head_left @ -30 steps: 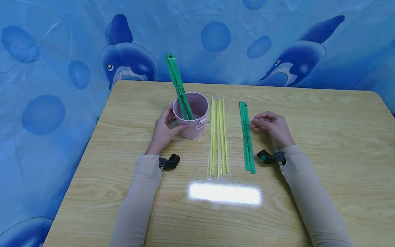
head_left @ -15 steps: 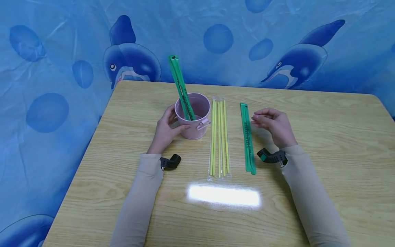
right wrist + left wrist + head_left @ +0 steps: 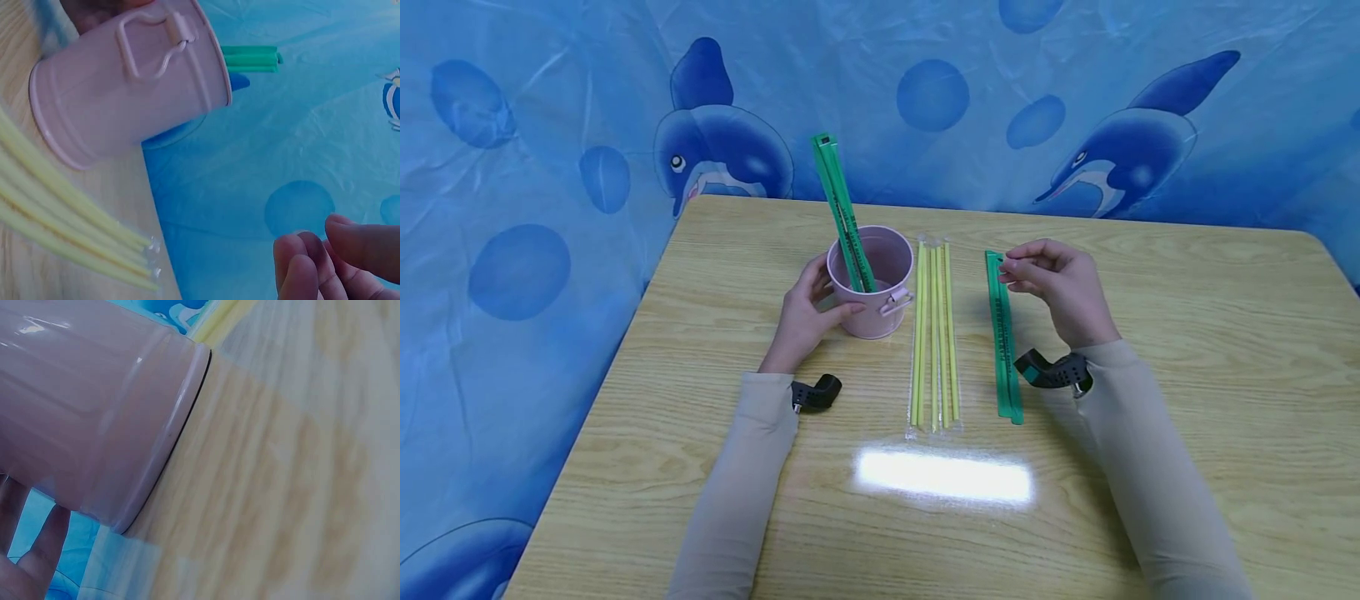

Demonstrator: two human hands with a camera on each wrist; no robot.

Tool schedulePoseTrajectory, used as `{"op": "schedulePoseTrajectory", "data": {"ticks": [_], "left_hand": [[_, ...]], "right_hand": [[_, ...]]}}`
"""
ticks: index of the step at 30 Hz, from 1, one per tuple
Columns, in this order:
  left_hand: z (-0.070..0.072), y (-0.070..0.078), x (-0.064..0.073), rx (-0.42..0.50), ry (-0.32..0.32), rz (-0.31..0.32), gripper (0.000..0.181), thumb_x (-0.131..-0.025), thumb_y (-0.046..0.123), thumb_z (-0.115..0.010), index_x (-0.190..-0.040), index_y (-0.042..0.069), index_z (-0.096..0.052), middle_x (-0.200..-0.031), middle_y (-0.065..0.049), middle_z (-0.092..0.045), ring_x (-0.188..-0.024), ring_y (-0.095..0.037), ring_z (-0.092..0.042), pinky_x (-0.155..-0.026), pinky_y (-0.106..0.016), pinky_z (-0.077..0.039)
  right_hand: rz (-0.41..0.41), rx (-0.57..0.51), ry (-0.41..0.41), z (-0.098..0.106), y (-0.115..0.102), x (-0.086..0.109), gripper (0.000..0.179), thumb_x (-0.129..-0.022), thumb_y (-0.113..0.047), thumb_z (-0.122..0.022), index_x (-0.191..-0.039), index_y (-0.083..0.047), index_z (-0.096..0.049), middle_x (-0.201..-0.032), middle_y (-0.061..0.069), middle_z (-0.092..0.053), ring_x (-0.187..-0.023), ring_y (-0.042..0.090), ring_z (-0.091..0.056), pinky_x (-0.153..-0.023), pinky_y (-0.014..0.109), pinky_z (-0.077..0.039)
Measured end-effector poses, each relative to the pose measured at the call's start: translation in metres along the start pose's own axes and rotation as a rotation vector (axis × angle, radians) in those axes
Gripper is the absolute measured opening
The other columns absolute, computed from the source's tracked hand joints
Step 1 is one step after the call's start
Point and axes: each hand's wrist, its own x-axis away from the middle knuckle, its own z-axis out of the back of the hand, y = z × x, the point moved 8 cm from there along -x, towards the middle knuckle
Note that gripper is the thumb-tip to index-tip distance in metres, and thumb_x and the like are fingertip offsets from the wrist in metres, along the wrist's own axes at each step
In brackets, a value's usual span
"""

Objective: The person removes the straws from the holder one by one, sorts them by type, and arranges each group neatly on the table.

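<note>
Right hand [image 3: 1060, 290] raised, fingers [image 3: 297, 278] narrow; left hand [image 3: 799, 327] grips bucket [image 3: 872, 322]; wooden table [image 3: 1195, 350], dolphin backdrop [image 3: 835, 75].

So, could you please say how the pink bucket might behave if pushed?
The pink bucket would probably slide on the glossy table. The tall green packets leaning out of it could help it tip, though the left hand holding it would likely steady it.
</note>
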Motion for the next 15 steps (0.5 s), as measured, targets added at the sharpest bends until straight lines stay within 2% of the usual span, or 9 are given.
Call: {"op": "schedulePoseTrajectory", "data": {"ticks": [8, 15], "left_hand": [[0.001, 0.000, -0.002, 0.000, -0.001, 0.006, 0.074, -0.079, 0.004, -0.075, -0.143, 0.007, -0.037, -0.141, -0.011, -0.045, -0.129, -0.020, -0.043, -0.104, -0.033, -0.040], [0.000, 0.000, 0.000, -0.008, 0.002, 0.017, 0.075, -0.079, 0.004, -0.076, -0.143, 0.007, -0.037, -0.142, -0.010, -0.045, -0.129, -0.021, -0.043, -0.103, -0.034, -0.041]], "right_hand": [[0.028, -0.016, -0.053, -0.024, -0.017, -0.007, 0.012, -0.088, -0.006, -0.066, -0.098, 0.001, -0.064, -0.089, 0.007, -0.068, -0.080, 0.018, -0.067, -0.073, 0.026, -0.055], [0.046, 0.019, -0.071, -0.044, -0.024, -0.012, 0.007, -0.089, -0.005, -0.065, -0.095, -0.003, -0.066, -0.087, 0.005, -0.068, -0.080, 0.016, -0.067, -0.073, 0.026, -0.055]]}}
